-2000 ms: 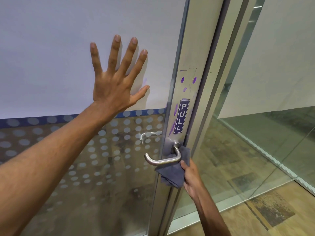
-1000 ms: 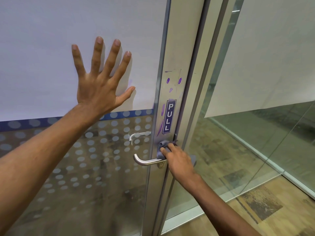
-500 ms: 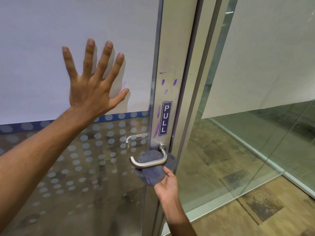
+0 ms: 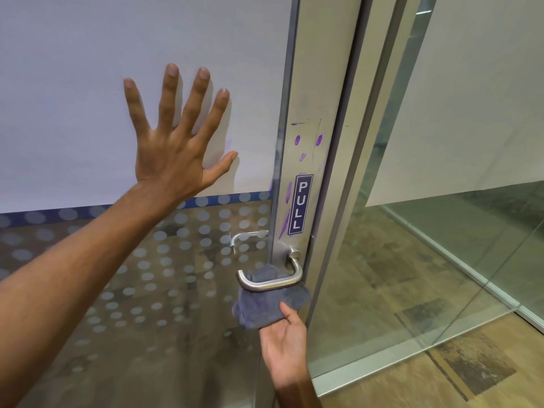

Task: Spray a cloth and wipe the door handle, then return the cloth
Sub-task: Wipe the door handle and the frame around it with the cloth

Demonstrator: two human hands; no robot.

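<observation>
At lower centre, the grey cloth [image 4: 269, 307] is pinched behind the door handle [image 4: 269, 282] by the right hand [image 4: 284, 343]; the left hand [image 4: 173, 148] is pressed flat on the glass door [image 4: 73, 83] at upper left, 5 fingers spread apart.

Glass door [image 4: 88, 83] with metal stile [image 4: 309, 83], carrying a lever door handle [image 4: 270, 279] at 6 o'clock of a "PULL" label [image 4: 299, 204]. A grey cloth [image 4: 269, 304] is pressed behind and beneath the lever. A left hand [image 4: 173, 145] is laid flat at 9 o'clock of the stile.
</observation>
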